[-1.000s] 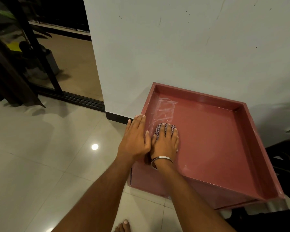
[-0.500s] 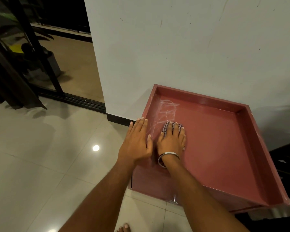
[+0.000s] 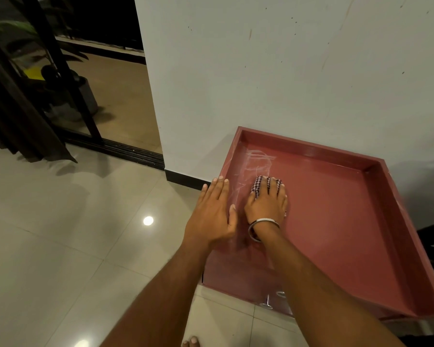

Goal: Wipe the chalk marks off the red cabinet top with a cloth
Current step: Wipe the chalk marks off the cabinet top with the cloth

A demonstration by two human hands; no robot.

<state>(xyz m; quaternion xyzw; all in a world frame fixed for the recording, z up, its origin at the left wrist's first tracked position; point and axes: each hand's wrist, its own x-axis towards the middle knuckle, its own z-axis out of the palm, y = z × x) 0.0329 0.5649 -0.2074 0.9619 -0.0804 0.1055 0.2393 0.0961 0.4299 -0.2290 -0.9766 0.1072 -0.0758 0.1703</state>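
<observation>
Two hands work the red cabinet top [image 3: 336, 221]: left hand [image 3: 211, 216] rests flat on its rim, right hand [image 3: 267, 204] presses the cloth [image 3: 257, 184] under straight fingers [image 3: 269, 186], chalk marks [image 3: 257, 161] just beyond the fingertips, so firm overlapping forward strokes should suit.

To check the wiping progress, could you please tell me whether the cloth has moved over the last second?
Yes. The checked cloth, pressed under the right hand, has slid rightward, away from the red cabinet top's left rim and the left hand resting there.
</observation>
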